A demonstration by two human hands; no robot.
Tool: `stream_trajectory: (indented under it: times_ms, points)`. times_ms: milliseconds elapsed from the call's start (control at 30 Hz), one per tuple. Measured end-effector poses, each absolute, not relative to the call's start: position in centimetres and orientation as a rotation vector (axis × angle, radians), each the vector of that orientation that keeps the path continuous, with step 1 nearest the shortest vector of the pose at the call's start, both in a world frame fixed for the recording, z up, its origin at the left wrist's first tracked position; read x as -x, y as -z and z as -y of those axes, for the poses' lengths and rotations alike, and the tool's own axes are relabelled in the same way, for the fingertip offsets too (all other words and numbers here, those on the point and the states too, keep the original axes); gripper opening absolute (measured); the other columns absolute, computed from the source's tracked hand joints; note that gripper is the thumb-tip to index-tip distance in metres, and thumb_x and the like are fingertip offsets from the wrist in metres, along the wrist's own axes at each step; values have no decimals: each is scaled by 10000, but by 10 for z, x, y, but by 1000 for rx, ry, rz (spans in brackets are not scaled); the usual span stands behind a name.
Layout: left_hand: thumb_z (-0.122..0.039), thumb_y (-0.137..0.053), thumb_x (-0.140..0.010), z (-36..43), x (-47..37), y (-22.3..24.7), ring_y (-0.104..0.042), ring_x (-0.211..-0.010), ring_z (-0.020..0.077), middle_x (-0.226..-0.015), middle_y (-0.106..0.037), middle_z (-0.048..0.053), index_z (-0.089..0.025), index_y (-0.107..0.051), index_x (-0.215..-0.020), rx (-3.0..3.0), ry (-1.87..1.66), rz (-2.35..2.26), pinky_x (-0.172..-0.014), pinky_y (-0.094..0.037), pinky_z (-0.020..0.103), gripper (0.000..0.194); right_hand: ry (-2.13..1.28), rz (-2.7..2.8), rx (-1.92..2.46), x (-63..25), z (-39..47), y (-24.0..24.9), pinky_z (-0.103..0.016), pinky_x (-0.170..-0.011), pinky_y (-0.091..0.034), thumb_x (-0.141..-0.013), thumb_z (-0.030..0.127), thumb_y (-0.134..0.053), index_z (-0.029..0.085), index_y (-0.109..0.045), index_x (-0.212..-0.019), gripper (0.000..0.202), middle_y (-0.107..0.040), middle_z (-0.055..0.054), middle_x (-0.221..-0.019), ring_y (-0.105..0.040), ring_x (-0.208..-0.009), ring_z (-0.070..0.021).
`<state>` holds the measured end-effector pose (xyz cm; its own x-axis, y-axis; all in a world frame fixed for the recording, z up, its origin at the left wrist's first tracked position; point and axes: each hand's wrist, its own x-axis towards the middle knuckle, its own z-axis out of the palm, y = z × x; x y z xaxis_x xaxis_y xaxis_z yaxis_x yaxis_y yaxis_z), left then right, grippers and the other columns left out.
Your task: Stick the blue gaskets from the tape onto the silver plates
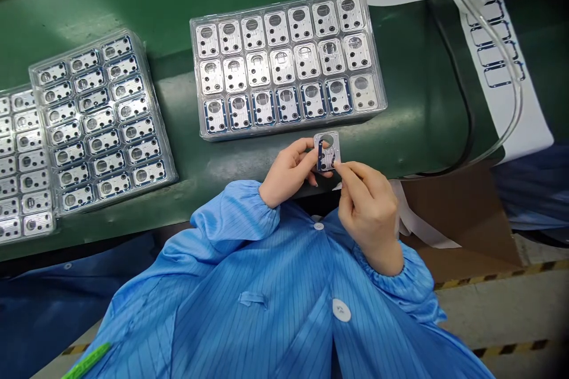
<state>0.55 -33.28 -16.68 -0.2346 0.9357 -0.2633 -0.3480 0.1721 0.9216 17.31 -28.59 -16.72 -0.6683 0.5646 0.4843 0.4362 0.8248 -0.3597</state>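
Observation:
Just in front of the middle tray, my left hand (293, 169) grips a small silver metal plate (329, 141) by its left edge, thumb on top. The plate has a large round hole near its top. A thin dark-blue gasket (320, 157) lies along its left side and lower part. My right hand (368, 207) is closed in a pinch at the plate's lower right corner, touching the gasket there. Its fingertips hide that corner. In the clear plastic tray (383, 108), rows of similar plates sit in pockets; most in the nearest row have blue edging.
At left stand more trays of blue-edged plates (171, 174), one overlapping another (51, 231). A white sheet with blue gaskets (528, 112) hangs over the right side of the green table (409, 71), beside a clear tube and black cable (469, 112). A cardboard box (475, 219) stands below.

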Motion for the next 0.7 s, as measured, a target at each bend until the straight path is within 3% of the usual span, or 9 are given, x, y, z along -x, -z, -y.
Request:
stream_trajectory:
  times_ms: [300,433,567,700]
  points:
    - [-420,-591,-942,333,-7,167,-689,-715,125,-938,-706,75,-119,-609,-1155,-620,-1454,-1277,-520,-514,171,369,-330,2434,734,-166,293,177,-443,-900,-561,-930,36,-399,272,-406,-1488,605,-543,-157,-1311,-626,-1094,-254]
    - [-434,-592,-941,333,-6,166,-705,-719,132,-961,-711,80,-122,-615,-1159,-615,-1430,-1275,-516,-506,166,381,-429,2401,740,-168,291,177,-468,-912,-563,-938,56,-399,290,-453,-1456,571,-453,-160,-1414,-642,-1019,-230]
    - [-438,-594,-940,333,-6,165,-708,-692,129,-955,-713,85,-119,-613,-1161,-625,-1398,-1239,-503,-497,163,388,-519,2348,721,-171,284,172,-445,-905,-570,-938,81,-456,261,-527,-1394,496,-517,-153,-1352,-656,-959,-212]
    - [-454,-603,-929,333,-5,165,-698,-673,112,-931,-707,72,-125,-615,-1139,-651,-1381,-1213,-503,-496,157,390,-558,2315,711,-173,279,167,-442,-925,-572,-932,103,-488,253,-578,-1349,452,-588,-132,-1266,-660,-1040,-240]
